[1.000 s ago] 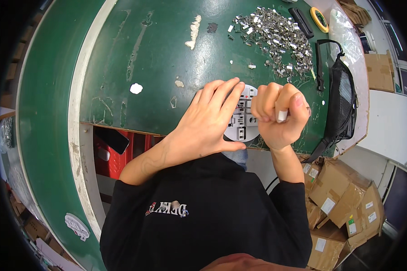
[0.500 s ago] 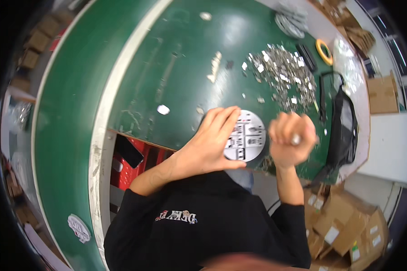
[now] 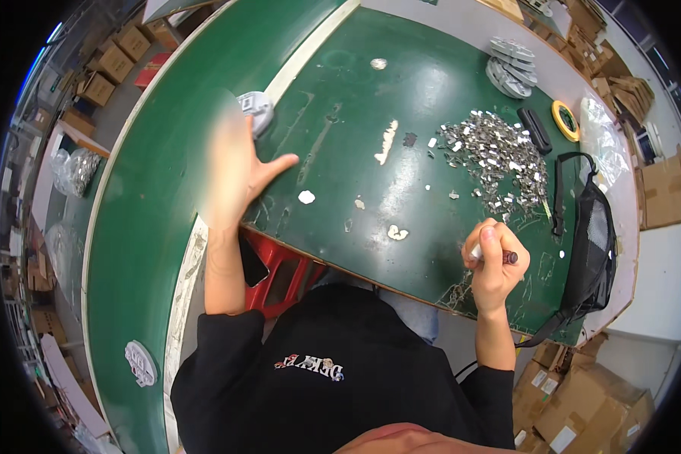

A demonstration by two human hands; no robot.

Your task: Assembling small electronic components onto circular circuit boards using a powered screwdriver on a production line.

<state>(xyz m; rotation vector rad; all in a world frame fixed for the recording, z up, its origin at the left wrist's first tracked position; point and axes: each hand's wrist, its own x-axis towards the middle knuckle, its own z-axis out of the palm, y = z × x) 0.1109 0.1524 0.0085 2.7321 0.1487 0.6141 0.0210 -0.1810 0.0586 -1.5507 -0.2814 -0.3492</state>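
Observation:
My left hand, partly smeared by motion, reaches over the white strip at the table's left edge, thumb stretched away from the fingers. Just beyond its fingers is a round grey-white disc with raised shapes, partly hidden by the hand; whether they touch is unclear. My right hand is closed around a slim pen-like tool with a dark red-brown end, above the right front of the green table. Behind that hand spreads a heap of small shiny metal pieces.
A stack of grey discs stands at the back right, near a yellow tape roll and a black case. A black mesh bag lies along the right edge. Another grey disc is on the left green surface.
My left hand has swung from the front of the table to the far left, and the disc under it has left that spot. My right hand has lowered slightly nearer the table's front.

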